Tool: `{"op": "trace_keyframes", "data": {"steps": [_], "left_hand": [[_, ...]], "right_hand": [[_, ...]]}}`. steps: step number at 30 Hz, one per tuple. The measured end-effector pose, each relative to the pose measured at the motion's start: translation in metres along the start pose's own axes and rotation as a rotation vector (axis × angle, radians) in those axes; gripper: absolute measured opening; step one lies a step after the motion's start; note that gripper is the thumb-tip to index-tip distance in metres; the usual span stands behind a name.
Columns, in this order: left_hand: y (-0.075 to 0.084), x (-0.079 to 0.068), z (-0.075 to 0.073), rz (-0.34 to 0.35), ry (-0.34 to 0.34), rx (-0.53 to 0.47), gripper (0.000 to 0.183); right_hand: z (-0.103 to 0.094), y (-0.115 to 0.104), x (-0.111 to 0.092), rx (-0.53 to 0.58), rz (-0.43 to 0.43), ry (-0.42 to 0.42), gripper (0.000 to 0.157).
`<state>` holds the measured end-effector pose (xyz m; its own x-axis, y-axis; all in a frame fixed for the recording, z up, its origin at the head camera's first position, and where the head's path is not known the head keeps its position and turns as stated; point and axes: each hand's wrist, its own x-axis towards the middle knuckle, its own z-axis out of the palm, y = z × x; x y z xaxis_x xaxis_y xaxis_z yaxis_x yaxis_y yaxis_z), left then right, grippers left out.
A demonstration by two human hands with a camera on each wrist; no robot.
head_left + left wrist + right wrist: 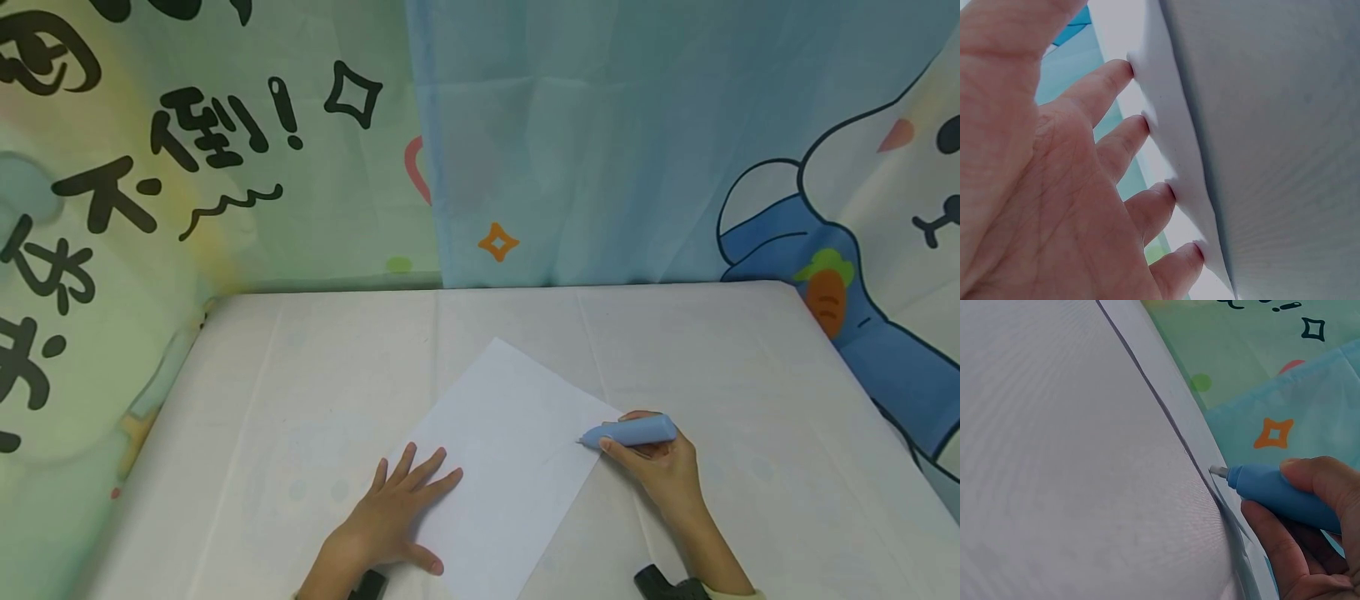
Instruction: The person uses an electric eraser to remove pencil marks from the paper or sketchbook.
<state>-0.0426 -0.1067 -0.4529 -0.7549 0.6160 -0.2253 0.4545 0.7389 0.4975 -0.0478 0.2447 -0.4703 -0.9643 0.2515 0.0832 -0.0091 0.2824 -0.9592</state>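
A sheet of white paper [510, 450] lies turned cornerwise on the white-covered table. My left hand [393, 508] rests on its left side with the fingers spread. In the left wrist view, the straight fingertips [1161, 190] of that hand touch the paper. My right hand [663, 471] grips a thick light-blue pen-shaped tool [637, 430] between thumb and fingers. The tool's narrow grey tip [1217, 470] points left, at the paper's right edge near its right corner. I cannot tell whether the tip touches the paper.
White cloth with fold creases covers the table [337, 367]. Behind it hangs a printed curtain [570, 150] with lettering on the left and a cartoon animal on the right. Dark wrist-camera parts [667, 583] show below the hands.
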Motion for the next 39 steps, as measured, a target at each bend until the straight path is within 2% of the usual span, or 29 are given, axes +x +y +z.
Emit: {"op": "trace_keyframes", "data": {"steps": [12, 18, 31, 39], "left_hand": [[0.0029, -0.0016, -0.0024, -0.001, -0.004, -0.045, 0.105], [0.0023, -0.0007, -0.0012, -0.006, -0.003, -0.036, 0.105], [0.0018, -0.0015, -0.0017, 0.000, -0.006, -0.038, 0.106], [0.0011, -0.0015, -0.0013, 0.008, 0.001, -0.043, 0.106]], "right_hand": [[-0.0023, 0.0001, 0.0008, -0.007, 0.010, 0.025, 0.044], [-0.0042, 0.0003, 0.0013, -0.009, 0.008, 0.039, 0.042], [-0.0063, 0.0048, 0.0046, 0.079, 0.068, 0.119, 0.042], [-0.0058, 0.0042, 0.0037, 0.017, 0.054, 0.096, 0.043]]}}
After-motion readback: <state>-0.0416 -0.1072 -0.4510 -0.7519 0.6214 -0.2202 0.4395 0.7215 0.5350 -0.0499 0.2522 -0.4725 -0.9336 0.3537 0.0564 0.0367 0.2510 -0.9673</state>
